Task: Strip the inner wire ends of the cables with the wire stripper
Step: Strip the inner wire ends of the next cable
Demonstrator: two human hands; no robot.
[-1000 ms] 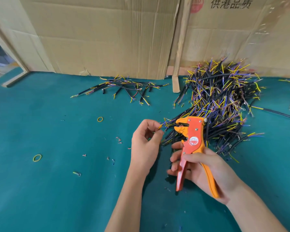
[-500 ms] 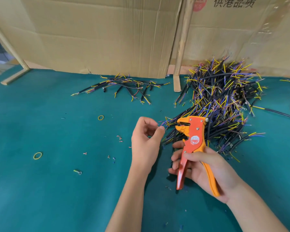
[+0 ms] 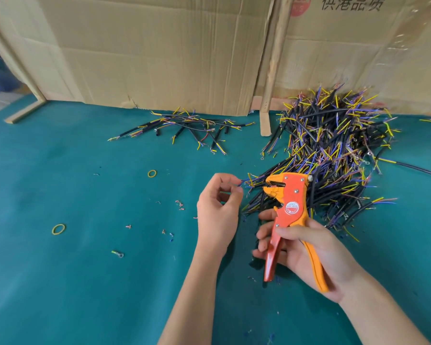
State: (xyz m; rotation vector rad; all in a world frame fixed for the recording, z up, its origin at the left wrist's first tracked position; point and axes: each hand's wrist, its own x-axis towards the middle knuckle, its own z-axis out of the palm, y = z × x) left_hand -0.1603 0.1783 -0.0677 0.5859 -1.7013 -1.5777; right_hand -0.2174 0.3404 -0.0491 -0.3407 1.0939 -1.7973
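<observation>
Just left of the wire stripper (image 3: pixel 288 207) gripped by right hand (image 3: pixel 309 255), left hand (image 3: pixel 218 210) pinching wire ends (image 3: pixel 244 182)

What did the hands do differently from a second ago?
Very little moved. The left hand still pinches the thin wire ends by the wire stripper jaws, its fingers slightly more open. The right hand keeps gripping the stripper's handles, upright as before. The big cable pile and the small cable pile stayed put.

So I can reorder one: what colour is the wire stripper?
Orange, with yellow-orange lower jaw and handle: wire stripper, head view.
</observation>
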